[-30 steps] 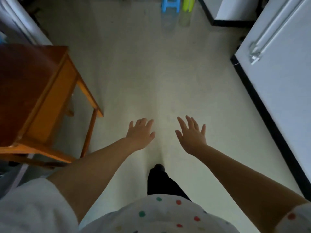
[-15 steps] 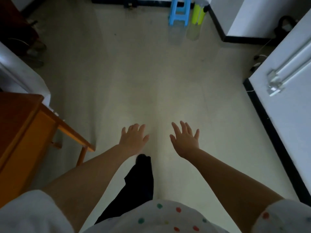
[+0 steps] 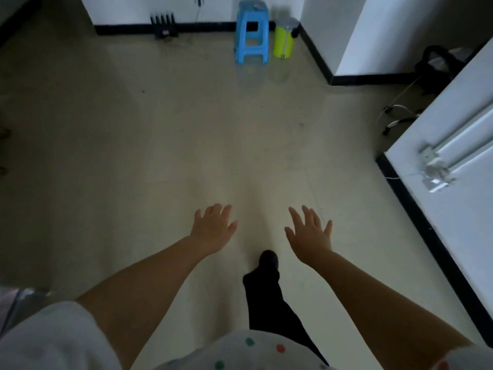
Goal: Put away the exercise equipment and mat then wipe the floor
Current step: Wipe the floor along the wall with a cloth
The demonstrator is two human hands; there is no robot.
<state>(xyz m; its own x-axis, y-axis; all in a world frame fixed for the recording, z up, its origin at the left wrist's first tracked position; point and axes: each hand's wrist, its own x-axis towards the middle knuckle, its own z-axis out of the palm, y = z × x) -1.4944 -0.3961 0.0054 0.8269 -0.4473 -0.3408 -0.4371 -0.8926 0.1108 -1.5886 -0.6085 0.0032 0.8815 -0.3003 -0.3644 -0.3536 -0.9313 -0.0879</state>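
Over the pale floor in the head view, left hand and right hand both out in front, fingers spread, nothing held — one dark-clad leg stepping between them. No mat or exercise gear anywhere in view, so impossible to place; only a blue stool and yellow-green container by the far wall. Likely risk — snagging a foot on the loose cable at right in dim light.

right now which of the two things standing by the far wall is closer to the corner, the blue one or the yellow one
The yellow container. It stands right beside the wall corner, while the blue stool stands on its left, farther from that corner. Both hands are empty and far from either.
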